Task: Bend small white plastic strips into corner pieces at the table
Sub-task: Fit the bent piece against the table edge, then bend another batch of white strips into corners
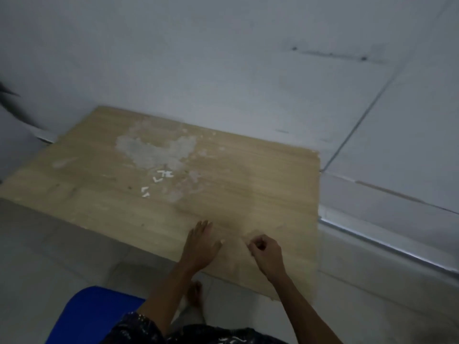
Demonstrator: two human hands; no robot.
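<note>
Spread left grip [201, 242] rests on worktop [248, 175]; right grip [264, 249] curled, cannot tell round what; a strip could slip unseen

Dim rm: grey wall [223, 58], pale tiled floor [49, 244], blue seat [87, 316] bottom-left.

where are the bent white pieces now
The bent white pieces lie on the table in the head view, by the grey patch, beyond and left of the left hand.

Table [236, 170] matt wood-grain, worn grey patch [154, 150]; strips [159, 178] white plastic.
</note>
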